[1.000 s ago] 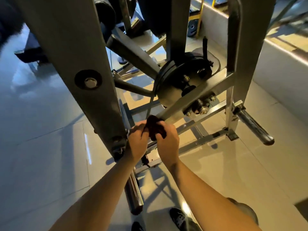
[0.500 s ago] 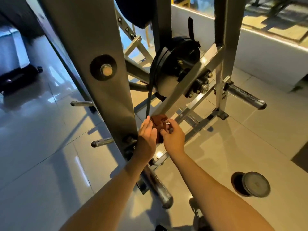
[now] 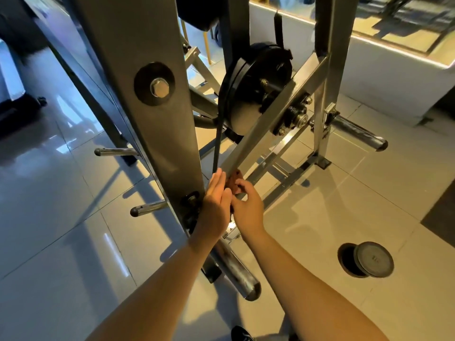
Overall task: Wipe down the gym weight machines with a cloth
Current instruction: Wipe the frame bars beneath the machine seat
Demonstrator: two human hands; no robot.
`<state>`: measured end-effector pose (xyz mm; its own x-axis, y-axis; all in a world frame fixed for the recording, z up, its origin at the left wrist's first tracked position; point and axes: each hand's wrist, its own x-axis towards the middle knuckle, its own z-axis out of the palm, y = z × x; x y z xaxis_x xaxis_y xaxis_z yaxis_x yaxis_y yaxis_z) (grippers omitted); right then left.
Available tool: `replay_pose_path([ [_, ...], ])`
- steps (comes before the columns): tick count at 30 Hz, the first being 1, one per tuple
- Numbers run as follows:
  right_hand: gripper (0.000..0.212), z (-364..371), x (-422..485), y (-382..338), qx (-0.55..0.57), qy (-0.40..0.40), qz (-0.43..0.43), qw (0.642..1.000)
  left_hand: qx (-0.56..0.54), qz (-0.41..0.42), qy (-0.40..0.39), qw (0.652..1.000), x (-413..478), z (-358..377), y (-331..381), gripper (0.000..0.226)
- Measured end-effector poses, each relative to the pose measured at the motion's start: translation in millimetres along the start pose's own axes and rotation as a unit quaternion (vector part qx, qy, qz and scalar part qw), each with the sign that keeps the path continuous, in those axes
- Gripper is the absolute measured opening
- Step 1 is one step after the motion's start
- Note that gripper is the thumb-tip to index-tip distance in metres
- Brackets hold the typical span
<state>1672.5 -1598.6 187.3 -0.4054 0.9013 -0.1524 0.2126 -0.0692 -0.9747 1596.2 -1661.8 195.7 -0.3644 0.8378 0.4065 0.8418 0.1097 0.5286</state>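
A grey steel weight machine (image 3: 147, 134) fills the upper middle of the head view, with a black round pulley wheel (image 3: 256, 87) and a slanted flat bar (image 3: 261, 134) running down toward my hands. A dark reddish-brown cloth (image 3: 233, 181) is mostly hidden between my hands at the bar's lower end. My left hand (image 3: 216, 205) has straight fingers pressed flat against the cloth's left side. My right hand (image 3: 247, 205) curls its fingers round the cloth from the right.
Chrome plate pegs stick out: one near my forearms (image 3: 236, 274), one at right (image 3: 359, 134), two small ones at left (image 3: 147, 207). A round weight plate (image 3: 373, 258) lies on the glossy tiled floor (image 3: 61, 242). A low white wall (image 3: 369, 62) runs behind.
The view has moved closer and shifted. My hands have closed together over the cloth, so less of it shows. The left fingers have straightened out along it.
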Motion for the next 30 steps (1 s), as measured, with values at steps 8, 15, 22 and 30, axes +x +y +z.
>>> replay_pose_path([
  [8,0.029,-21,47,-16,0.094,0.081,0.067,0.99,-0.108,-0.108,-0.019,0.988,-4,2,-3,0.052],
  [15,0.017,7,0,-5,0.049,-0.015,0.065,0.997,-0.194,-0.161,-0.029,0.967,-4,-5,6,0.065],
  [22,0.009,-14,39,-24,0.013,0.063,0.051,0.997,-0.076,-0.097,-0.039,0.992,-8,9,-15,0.035],
  [30,0.006,-1,31,-15,-0.032,0.057,0.051,0.997,-0.052,-0.103,-0.018,0.993,-4,13,-10,0.033],
])
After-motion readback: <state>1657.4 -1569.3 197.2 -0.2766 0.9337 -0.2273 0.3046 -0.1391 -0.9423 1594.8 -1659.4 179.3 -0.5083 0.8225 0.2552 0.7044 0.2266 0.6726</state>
